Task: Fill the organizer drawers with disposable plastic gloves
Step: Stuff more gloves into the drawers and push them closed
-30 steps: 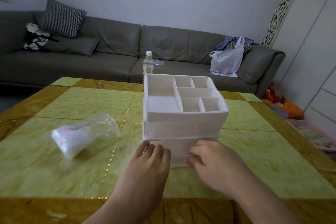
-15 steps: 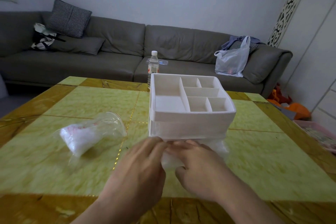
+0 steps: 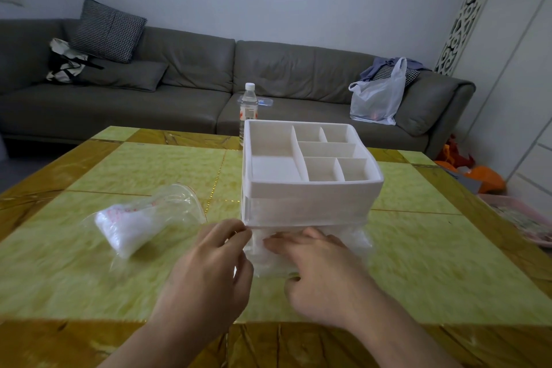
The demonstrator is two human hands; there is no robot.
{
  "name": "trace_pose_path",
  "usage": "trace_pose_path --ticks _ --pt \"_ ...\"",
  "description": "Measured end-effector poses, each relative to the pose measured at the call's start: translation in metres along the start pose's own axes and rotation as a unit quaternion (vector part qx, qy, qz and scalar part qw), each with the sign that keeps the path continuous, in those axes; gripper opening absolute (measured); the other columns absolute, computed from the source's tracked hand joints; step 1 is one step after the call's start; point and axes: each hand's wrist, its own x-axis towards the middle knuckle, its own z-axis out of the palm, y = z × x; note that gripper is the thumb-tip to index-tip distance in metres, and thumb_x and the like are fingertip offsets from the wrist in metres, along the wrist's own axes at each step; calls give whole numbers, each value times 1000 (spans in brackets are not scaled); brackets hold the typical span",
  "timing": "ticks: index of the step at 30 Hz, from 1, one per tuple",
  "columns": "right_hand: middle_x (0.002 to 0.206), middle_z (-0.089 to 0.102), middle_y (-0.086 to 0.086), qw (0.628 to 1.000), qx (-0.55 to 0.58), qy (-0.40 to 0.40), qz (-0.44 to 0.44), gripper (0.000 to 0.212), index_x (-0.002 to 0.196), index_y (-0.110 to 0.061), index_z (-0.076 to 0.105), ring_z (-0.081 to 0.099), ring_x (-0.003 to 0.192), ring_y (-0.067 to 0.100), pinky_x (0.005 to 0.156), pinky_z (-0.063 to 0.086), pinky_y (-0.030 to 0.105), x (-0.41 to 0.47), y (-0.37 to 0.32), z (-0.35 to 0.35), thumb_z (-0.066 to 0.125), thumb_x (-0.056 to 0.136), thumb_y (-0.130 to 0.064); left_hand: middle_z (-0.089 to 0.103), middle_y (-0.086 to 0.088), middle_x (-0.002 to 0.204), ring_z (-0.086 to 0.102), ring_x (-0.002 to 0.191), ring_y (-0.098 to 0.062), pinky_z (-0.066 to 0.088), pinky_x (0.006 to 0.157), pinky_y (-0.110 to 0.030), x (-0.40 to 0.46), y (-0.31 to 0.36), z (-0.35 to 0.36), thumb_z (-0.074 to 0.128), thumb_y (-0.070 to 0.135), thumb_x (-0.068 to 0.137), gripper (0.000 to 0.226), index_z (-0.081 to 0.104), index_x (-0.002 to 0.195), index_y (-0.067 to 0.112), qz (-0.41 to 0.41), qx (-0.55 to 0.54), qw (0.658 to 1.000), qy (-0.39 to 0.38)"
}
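- The white plastic organizer with the divided open top tray (image 3: 310,158) stands on the yellow-green tiled table (image 3: 119,167), and its bottom drawer (image 3: 352,236) is pulled out toward the person, with crinkly clear plastic gloves (image 3: 268,257) heaped in it.
- The left hand (image 3: 209,272) is at the drawer's near left corner, thumb and forefinger seemingly pinched on the edge of the clear film; motion blur keeps me from being sure.
- The right hand (image 3: 316,266) lies over the heap, fingers stretched fairly flat, pressing the gloves down.
- I'd judge this the packing step for the lowest drawer: the gloves are in, but puffed above the rim.
- Next, I think, comes flattening and tucking loose film inside, then sliding the drawer shut without snagging.
- More supply waits at left: a clear plastic bag of white folded gloves (image 3: 134,224), lying well apart from the organizer.
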Motion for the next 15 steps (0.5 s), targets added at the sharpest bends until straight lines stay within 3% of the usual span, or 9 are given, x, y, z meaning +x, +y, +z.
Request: trace_pose_path --ticks 6,8,12,15 --pt "161 36 -31 1000 -6 -7 -2 82 159 -47 32 27 146 5 125 23 33 2 0 2 54 84 -21 65 0 122 62 111 -24 60 83 -38 1 6 3 52 14 79 45 73 119 8 84 89 991 -60" --pt "157 41 -30 1000 -10 -3 -7 83 157 -47 33 31 142 7 124 27 35 3 2 5 53 81 -21 68 -5 122 63 111 -27 60 84 -40 2 9 8 56 14 72 49 73 117 7 93 137 982 -96" --pt "151 46 -27 1000 -22 5 -12 78 151 -42 42 34 137 8 121 31 36 5 3 10 55 78 -21 64 -9 95 62 82 -31 57 62 -41 6 17 18 45 14 59 48 72 99 8 100 197 966 -134" --pt "148 51 -22 1000 -27 6 -11 71 147 -35 48 38 136 12 119 36 33 7 3 8 57 78 -20 58 -6 79 58 64 -28 50 47 -40 12 23 20 61 21 48 43 66 89 12 98 210 959 -162"
